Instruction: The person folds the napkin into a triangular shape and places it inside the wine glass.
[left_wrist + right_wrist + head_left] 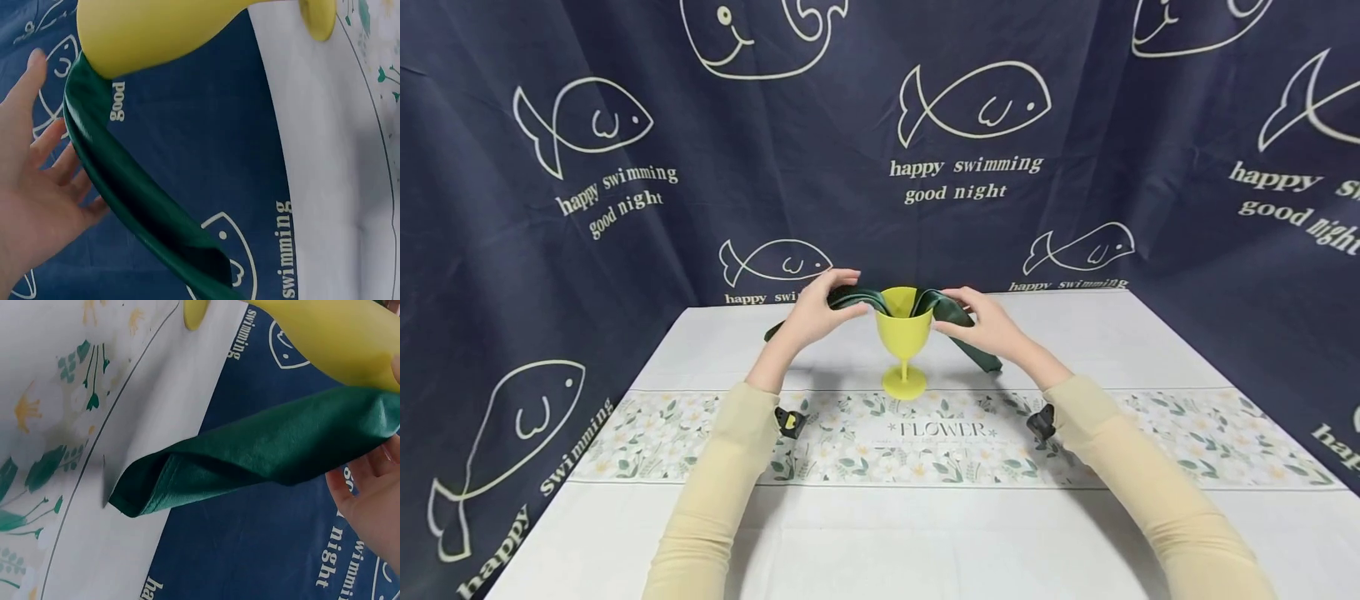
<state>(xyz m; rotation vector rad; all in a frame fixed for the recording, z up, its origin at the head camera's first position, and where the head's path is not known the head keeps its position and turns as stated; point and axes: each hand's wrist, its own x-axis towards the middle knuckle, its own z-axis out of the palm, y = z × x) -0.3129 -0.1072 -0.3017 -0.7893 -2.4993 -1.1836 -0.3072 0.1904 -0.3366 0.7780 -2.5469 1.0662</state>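
A yellow goblet (904, 333) stands upright on the table. A strip of dark green satin cloth is tucked into its bowl, and its two ends drape over the rim to the left (125, 169) and right (250, 444). My left hand (817, 312) is beside the left end, thumb apart from the fingers, the fingertips behind the cloth. On the other side my right hand (981, 321) has its fingers along the right end and its thumb close to the goblet's rim. The right end hangs down toward the tabletop.
The white tablecloth (857, 542) has a printed flower band (700, 433) running across it below the goblet. Behind the table hangs a navy curtain (850, 192) with fish drawings. Each wrist carries a small black device.
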